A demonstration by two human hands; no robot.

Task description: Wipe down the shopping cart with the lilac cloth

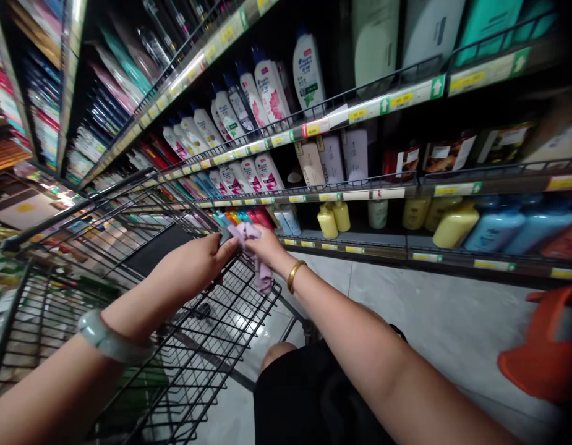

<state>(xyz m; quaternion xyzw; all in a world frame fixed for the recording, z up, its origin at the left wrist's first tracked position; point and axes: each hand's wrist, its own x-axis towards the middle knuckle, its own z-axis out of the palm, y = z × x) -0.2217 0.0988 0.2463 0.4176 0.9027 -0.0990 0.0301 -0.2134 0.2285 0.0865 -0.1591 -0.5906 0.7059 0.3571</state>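
- The work looks partway along, I judge: the lilac cloth (263, 278) is in the grip and against or just beside the upper edge of the shopping cart (162, 247).
- How much of the cart is done or left cannot be told (nothing on the wires shows it either way).
- The right hand (269, 247) has its fingers closed on the cloth; the left hand (193, 262), just beside it, has its fingers curled at the cart's edge, their exact hold hidden.
- The cloth is soft, bunched and creased between the two hands' fingertips, one loose end hanging below the right fingers.
- Bottles (308, 74) stand on shelves beyond the fingers, well apart from them.
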